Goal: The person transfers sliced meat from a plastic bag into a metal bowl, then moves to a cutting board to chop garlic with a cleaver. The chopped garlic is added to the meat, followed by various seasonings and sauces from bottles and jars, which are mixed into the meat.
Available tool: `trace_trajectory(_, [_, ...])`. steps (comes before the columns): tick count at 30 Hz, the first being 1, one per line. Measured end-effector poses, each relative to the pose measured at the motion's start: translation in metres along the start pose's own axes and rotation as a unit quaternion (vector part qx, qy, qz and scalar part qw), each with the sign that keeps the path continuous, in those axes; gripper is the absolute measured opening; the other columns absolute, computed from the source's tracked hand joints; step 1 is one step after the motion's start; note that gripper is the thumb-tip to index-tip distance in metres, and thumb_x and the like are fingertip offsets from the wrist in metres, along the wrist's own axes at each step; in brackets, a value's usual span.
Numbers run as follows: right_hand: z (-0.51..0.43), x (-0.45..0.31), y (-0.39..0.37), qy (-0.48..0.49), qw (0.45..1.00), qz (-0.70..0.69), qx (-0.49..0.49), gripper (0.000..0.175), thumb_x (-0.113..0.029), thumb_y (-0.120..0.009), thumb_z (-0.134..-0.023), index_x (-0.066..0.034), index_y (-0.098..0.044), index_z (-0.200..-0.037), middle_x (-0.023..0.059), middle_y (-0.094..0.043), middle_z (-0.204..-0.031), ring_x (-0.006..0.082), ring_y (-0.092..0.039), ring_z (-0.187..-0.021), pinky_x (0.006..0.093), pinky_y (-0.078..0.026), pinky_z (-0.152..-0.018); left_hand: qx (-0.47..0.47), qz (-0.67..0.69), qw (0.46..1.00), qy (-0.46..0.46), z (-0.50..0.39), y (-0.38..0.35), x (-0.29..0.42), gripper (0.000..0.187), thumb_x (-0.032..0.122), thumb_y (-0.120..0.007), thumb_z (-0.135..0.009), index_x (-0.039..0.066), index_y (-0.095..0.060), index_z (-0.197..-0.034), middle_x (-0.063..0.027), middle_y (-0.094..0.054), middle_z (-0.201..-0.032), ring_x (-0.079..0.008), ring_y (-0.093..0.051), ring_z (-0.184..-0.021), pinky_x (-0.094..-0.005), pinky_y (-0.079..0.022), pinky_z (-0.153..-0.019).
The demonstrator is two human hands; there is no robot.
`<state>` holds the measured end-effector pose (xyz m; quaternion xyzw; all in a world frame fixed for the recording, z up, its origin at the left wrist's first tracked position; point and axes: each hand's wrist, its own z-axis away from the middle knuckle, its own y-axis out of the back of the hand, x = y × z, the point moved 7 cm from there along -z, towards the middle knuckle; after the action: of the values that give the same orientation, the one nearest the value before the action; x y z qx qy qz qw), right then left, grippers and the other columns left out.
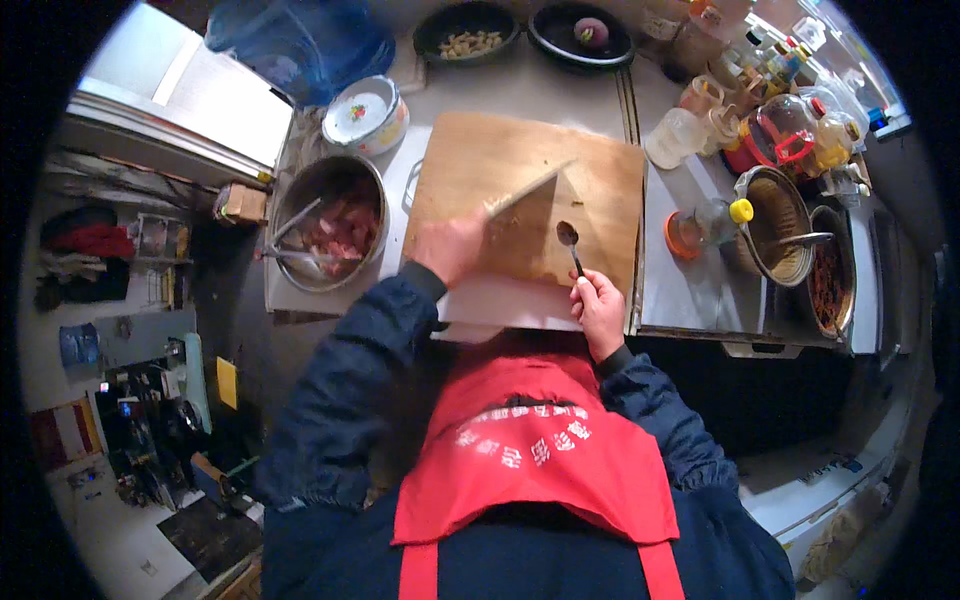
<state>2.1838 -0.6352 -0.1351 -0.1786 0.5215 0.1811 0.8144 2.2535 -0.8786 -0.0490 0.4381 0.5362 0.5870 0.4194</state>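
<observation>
My left hand, blurred, is at the lower left of a wooden cutting board. A long, pale, straight-edged thing that looks like a knife blade runs from it to the upper right over the board; its handle is hidden in the hand. At the board's lower right, my right hand grips the dark handle of a small metal spoon, whose bowl is over the board and looks dark inside. Small bits lie on the board. Left of it, a metal pot holds raw meat and tongs-like metal bars.
A lidded enamel pot stands behind the meat pot. Two dark bowls, one with pale pieces, one with a purple round vegetable, are at the back. To the right are a yellow-capped bottle, jars, oil jugs and a lined pot.
</observation>
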Motion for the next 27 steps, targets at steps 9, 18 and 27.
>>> trace_trajectory(9, [0.001,0.012,0.012,-0.037,0.999,-0.006,-0.003,0.021,-0.016,-0.053,-0.102,-0.0034,-0.064,-0.113,-0.0028,-0.058,-0.075,0.0031,-0.049,-0.054,0.0183,-0.037,-0.047,0.042,-0.047,0.997,0.033,0.02,-0.001,0.018,0.013,0.023,-0.053,-0.095,0.011,-0.055,-0.101,-0.0107,-0.064,-0.064,-0.0304,-0.066,-0.056,-0.0458,-0.05,-0.048])
trace_trajectory(18, [0.003,0.002,0.016,-0.016,1.0,-0.025,-0.005,0.02,-0.012,-0.054,-0.1,-0.0002,-0.063,-0.113,-0.0008,-0.058,-0.076,0.0054,-0.05,-0.056,0.0209,-0.042,-0.051,0.087,-0.077,0.993,0.036,0.024,0.011,0.034,0.015,0.02,-0.051,-0.095,0.01,-0.058,-0.105,-0.0097,-0.065,-0.063,-0.0284,-0.067,-0.056,-0.0442,-0.05,-0.048])
trace_trajectory(27, [0.008,0.004,0.022,-0.014,1.0,-0.024,0.01,0.019,-0.015,-0.054,-0.101,-0.0028,-0.064,-0.112,-0.0021,-0.058,-0.075,0.0044,-0.05,-0.054,0.0196,-0.038,-0.047,0.054,-0.007,0.997,0.059,0.021,0.007,0.044,0.015,0.021,-0.052,-0.096,0.008,-0.057,-0.102,-0.0125,-0.064,-0.062,-0.032,-0.067,-0.056,-0.0462,-0.051,-0.048])
